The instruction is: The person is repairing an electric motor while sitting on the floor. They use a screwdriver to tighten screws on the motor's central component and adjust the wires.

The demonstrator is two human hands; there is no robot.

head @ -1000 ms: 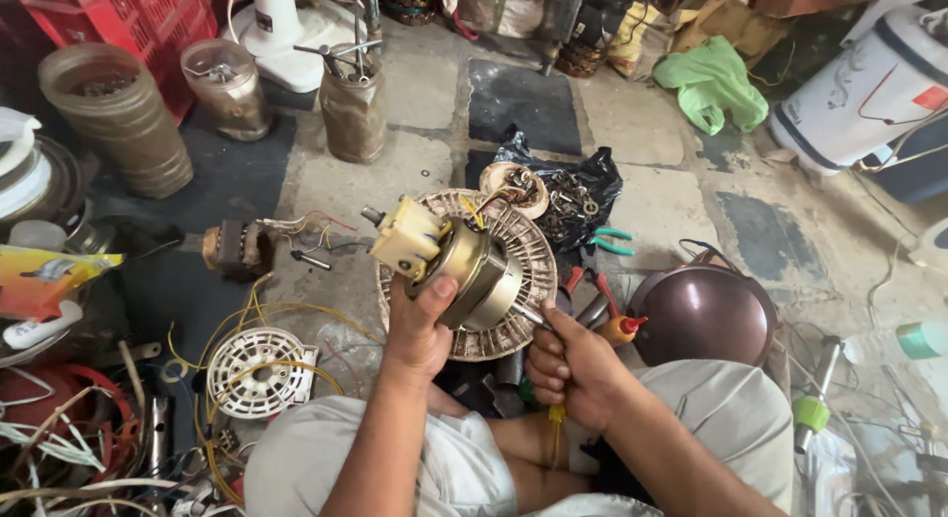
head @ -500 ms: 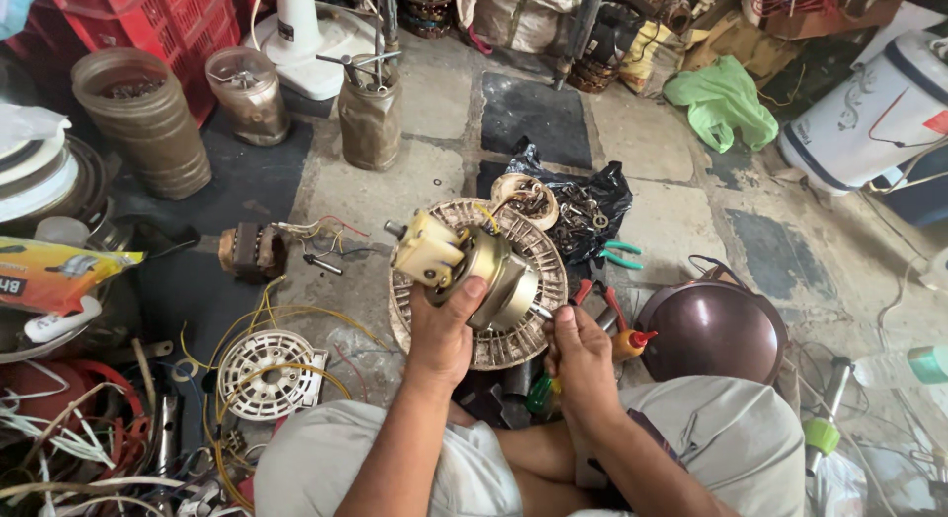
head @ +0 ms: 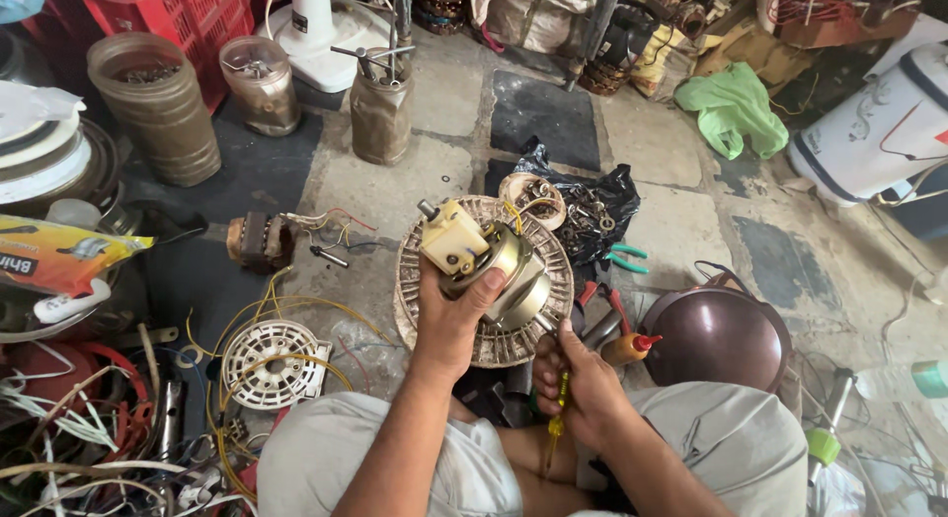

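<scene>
The left hand (head: 449,315) is closed around a small fan motor (head: 494,270), its grip wrapping the brass-coloured metal housing from below with the thumb laid across the front. The motor is lifted off the floor and tilted; a cream plastic gearbox (head: 451,238) sits on its upper left end, just above the grip, and a short shaft sticks out beyond that. Yellow wire loops from the top of the motor.

The right hand (head: 578,384) is closed on a screwdriver (head: 559,413) with a yellow and green handle, the handle hanging down from the fist towards the person's lap. The tip is hidden; the fist sits just below and to the right of the motor, close to its lower edge.

Directly behind the left grip lies a round ribbed motor plate (head: 548,324) flat on the floor. Beyond it, a black plastic bag (head: 592,206) holds small metal parts. To the right of the right grip lie a small bottle with a red cap (head: 632,347), pliers with green handles (head: 624,258) and a dark brown round pot (head: 716,334). To the left of the left grip lies a white round grille (head: 272,364) amid yellow wires, and farther up a small wound coil (head: 255,240).
</scene>
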